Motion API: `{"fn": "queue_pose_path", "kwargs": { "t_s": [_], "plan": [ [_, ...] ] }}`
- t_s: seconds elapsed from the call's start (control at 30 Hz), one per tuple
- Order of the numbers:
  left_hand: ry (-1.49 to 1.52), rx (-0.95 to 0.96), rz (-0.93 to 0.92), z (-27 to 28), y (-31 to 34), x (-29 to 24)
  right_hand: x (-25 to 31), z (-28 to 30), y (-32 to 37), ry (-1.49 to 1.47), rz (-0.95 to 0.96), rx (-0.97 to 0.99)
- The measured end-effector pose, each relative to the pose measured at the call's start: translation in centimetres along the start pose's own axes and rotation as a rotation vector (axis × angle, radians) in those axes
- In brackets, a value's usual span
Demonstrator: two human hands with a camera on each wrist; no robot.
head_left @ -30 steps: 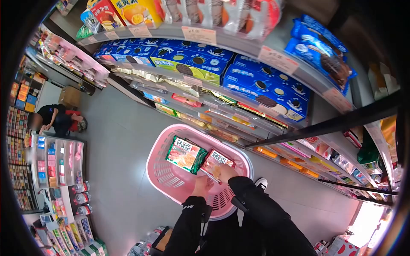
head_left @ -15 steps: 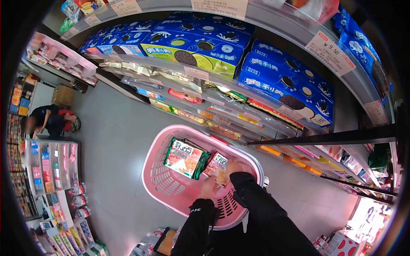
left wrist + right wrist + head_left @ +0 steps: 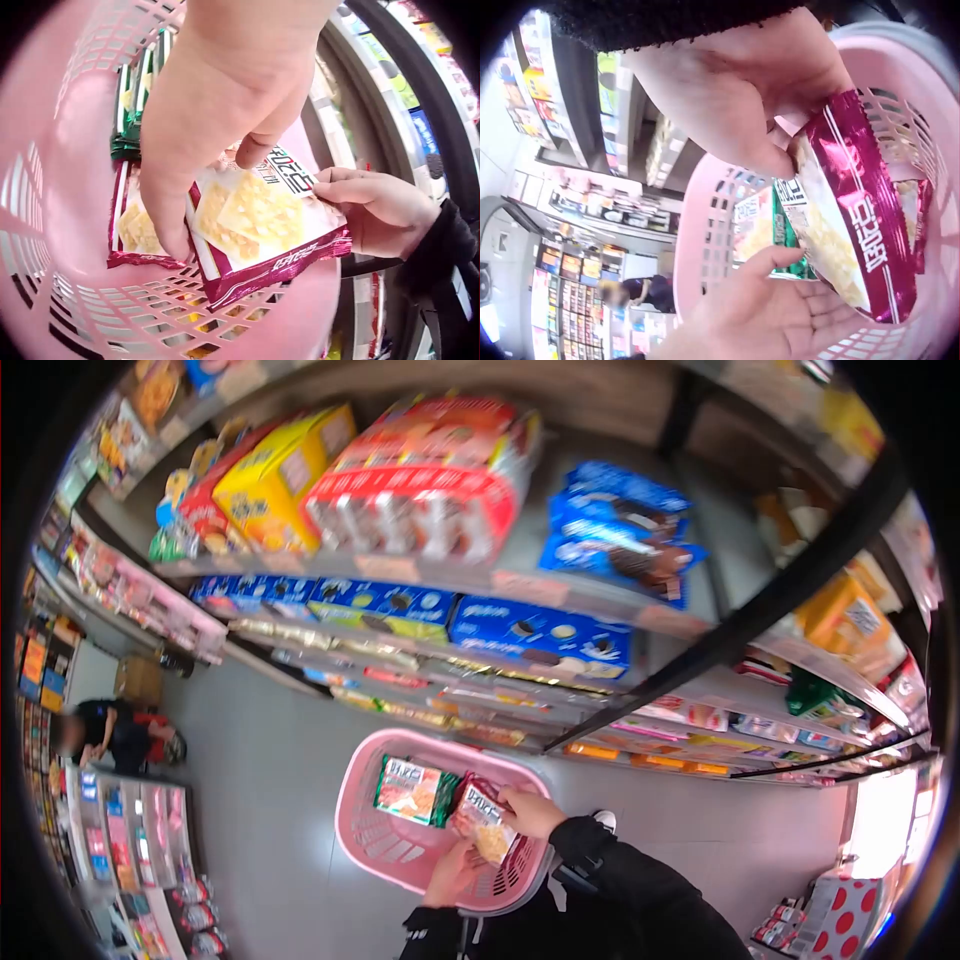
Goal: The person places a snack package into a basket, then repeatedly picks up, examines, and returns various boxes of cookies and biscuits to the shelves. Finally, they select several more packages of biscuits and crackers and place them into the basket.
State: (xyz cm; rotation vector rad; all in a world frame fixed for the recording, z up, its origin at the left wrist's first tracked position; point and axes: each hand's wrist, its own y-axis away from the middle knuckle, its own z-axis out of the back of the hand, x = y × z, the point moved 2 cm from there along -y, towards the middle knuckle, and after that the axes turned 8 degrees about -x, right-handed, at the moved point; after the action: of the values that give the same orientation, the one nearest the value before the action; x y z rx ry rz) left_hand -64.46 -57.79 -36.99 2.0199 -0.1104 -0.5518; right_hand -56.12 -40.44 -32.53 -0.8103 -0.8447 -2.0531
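My right hand (image 3: 533, 812) pinches a maroon and white biscuit pack (image 3: 490, 832) by its edge, tilted inside the pink basket (image 3: 345, 810). The left hand (image 3: 772, 322) is palm up with its fingers extended beside the lower edge of that pack. In the left wrist view the thumb of this hand lies by the pack's printed face, and its fingers reach down between it and a second maroon pack (image 3: 135, 225) lower in the basket. Green and white biscuit packs (image 3: 412, 790) lie against the far left side of the basket.
Shelves rise ahead, with blue biscuit boxes (image 3: 535, 635), a red multipack (image 3: 430, 490) and blue packets (image 3: 620, 530). A black shelf post (image 3: 740, 600) slants at the right. Far left, a person (image 3: 115, 735) sits beyond a low display rack (image 3: 130, 830).
The head view has tilted up, showing more upper shelf. The right hand has raised and turned the maroon pack so more of its face shows; the left hand stays beside it.
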Motion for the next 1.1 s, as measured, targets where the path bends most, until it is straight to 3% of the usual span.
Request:
{"fn": "queue_pose_path", "kwargs": {
  "t_s": [0.1,0.2,0.23,0.3,0.4,0.43,0.5,0.67,0.77,0.83,0.9,0.97,1.0,1.1],
  "plan": [
    [-0.004,0.03,-0.214,-1.0,3.4,-1.2,0.5,4.8,3.1,-0.202,0.017,-0.072],
    [-0.007,0.196,-0.284,-4.4,6.7,-3.0,-0.2,8.1,6.7,-0.872,0.051,0.006],
    [0.009,0.291,-0.333,-6.0,7.8,-3.8,0.5,10.0,8.2,-0.904,-0.027,0.018],
    [0.018,0.372,-0.327,-8.8,9.1,-4.5,0.1,12.4,10.6,-0.906,-0.008,0.002],
    [-0.121,0.67,-0.286,-13.6,10.7,-4.8,-1.2,15.6,14.0,-0.909,-0.054,-0.04],
    [-0.136,0.687,-0.288,-14.7,10.6,-4.5,-1.8,16.5,14.9,-0.889,-0.063,-0.047],
    [-0.419,0.526,-0.259,-16.9,10.0,-3.4,-2.9,18.5,16.6,-0.891,-0.056,-0.068],
    [-0.329,0.544,-0.188,-22.7,9.5,-0.4,-4.6,23.0,20.0,-0.88,-0.075,-0.116],
    [-0.238,0.573,-0.238,-26.2,9.5,1.0,-5.0,25.7,22.0,-0.869,-0.085,-0.288],
    [-0.252,0.556,-0.28,-28.8,9.6,1.4,-5.4,27.7,23.7,-0.834,0.024,-0.684],
    [-0.226,0.549,-0.385,-31.7,9.6,1.4,-5.9,28.6,25.1,-0.933,0.001,-0.783],
    [-0.185,0.552,-0.442,-34.4,9.4,1.3,-7.5,29.1,26.1,-0.466,0.134,-1.208],
    [-0.18,0.546,-0.499,-35.9,9.5,1.3,-6.5,29.8,26.9,-0.217,0.187,-1.279],
    [-0.16,0.55,-0.58,-39.6,8.6,0.8,-6.6,30.6,26.3,-0.346,0.234,-1.13]
  ]
}}
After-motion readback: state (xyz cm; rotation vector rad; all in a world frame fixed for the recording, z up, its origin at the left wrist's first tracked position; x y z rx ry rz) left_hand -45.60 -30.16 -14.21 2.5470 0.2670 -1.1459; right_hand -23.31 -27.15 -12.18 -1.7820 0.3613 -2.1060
